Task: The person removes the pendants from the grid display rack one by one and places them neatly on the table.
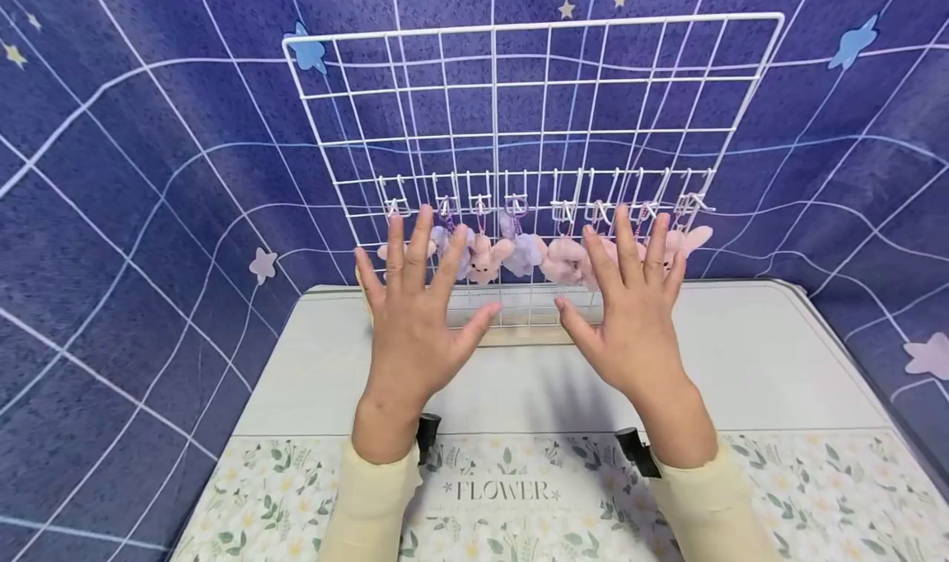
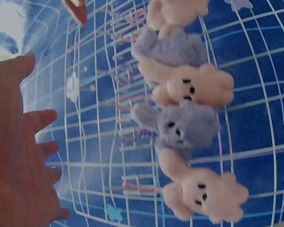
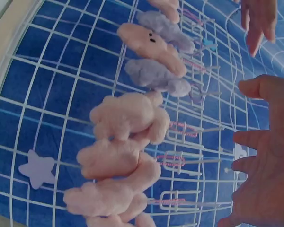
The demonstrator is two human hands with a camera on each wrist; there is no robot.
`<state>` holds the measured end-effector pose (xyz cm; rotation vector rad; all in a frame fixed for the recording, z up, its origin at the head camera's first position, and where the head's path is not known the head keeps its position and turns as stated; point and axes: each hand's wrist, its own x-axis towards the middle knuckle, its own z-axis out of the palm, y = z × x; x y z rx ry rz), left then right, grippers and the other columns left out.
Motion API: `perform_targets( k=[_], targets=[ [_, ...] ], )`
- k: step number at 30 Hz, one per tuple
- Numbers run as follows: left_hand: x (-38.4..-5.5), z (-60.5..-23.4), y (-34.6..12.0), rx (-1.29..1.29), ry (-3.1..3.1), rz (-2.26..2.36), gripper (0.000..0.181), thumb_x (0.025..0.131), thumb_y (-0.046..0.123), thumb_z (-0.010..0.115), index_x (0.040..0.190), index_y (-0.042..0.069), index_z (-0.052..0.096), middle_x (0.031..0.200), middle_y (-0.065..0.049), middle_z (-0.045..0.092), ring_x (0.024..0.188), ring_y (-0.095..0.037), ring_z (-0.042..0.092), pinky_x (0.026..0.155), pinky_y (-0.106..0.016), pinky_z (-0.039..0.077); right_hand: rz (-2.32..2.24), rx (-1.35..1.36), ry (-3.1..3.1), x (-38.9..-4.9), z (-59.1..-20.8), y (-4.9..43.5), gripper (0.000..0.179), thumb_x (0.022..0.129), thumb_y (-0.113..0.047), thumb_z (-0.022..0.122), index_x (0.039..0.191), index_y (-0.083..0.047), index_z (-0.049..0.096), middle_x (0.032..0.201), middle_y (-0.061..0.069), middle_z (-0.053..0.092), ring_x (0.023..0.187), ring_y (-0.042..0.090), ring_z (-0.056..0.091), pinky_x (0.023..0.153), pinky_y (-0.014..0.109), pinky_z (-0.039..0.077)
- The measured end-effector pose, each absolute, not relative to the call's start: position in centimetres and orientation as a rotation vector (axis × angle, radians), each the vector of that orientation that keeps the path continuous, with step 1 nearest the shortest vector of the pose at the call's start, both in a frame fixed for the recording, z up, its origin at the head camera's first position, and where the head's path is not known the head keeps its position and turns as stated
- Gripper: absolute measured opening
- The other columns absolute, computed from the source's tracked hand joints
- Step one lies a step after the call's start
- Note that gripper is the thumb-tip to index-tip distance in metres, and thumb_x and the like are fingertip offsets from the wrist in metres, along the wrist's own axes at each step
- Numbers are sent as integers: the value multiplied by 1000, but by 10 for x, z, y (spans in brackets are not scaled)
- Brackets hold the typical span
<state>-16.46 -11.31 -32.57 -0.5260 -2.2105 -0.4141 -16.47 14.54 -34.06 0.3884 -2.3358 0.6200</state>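
Both hands are raised in front of a white wire grid rack (image 1: 495, 100), fingers spread and backs facing the head camera. My left hand (image 1: 411, 331) covers part of the row's left end, and my right hand (image 1: 633, 323) covers part of its right end. Neither holds anything. Along the rack hang several plush bunny keychains on hooks: a pink bunny (image 1: 485, 259) and a lavender bunny (image 1: 522, 253) show between the hands. In the left wrist view a pink bunny (image 2: 206, 191) hangs apart from the fingers. The right wrist view shows pink plush toys (image 3: 128, 113) crowded together, also apart from the fingers.
Beneath the hands lies a pale mat (image 1: 519, 389) with a floral print and the word FLOWER. The rack's base (image 1: 526, 335) stands at its far side. A blue curtain (image 1: 148, 216) with white lines and stars surrounds the back and sides.
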Motion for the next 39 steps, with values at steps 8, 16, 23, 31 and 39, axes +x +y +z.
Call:
perform_targets(
  k=[8, 16, 23, 31, 39],
  targets=[
    [-191, -333, -143, -315, -2216, -656, 80, 104, 65, 47, 168, 24, 24, 180, -8, 9, 168, -34, 1, 127, -73, -5, 943, 265, -1988, -176, -333, 167, 37, 88, -17, 67, 121, 1, 71, 149, 21, 59, 153, 44, 36, 129, 57, 18],
    [-220, -340, -174, -158, -2167, -836, 81, 105, 49, 56, 169, 20, 17, 179, -6, 10, 168, -26, 2, 131, -66, -1, 1069, -22, -1790, -187, -320, 201, 17, 86, -9, 66, 90, 7, 71, 98, 2, 63, 103, -4, 44, 97, 24, 32],
    [-239, -336, -198, -191, -1946, -1078, 73, 107, 35, 58, 165, 8, 23, 167, -13, 36, 159, -20, 33, 132, -40, 25, 1135, -199, -1939, -201, -322, 219, 20, 92, -13, 63, 104, 2, 69, 96, -6, 62, 94, -10, 47, 86, 17, 40],
    [-267, -341, -217, -163, -1857, -1439, 52, 111, 28, 50, 158, 8, 35, 135, -17, 65, 123, -16, 63, 108, -22, 42, 1236, -302, -2106, -225, -335, 233, 35, 99, -24, 66, 128, -5, 68, 100, -20, 51, 95, -5, 50, 84, 13, 40],
    [-294, -348, -222, -294, -1879, -1553, 46, 116, 32, 30, 141, 0, 53, 99, -7, 78, 89, -9, 74, 91, -27, 54, 1195, -301, -2147, -237, -347, 238, 36, 100, -30, 66, 121, -2, 74, 97, -15, 44, 96, -4, 37, 90, 22, 34]
  ],
)
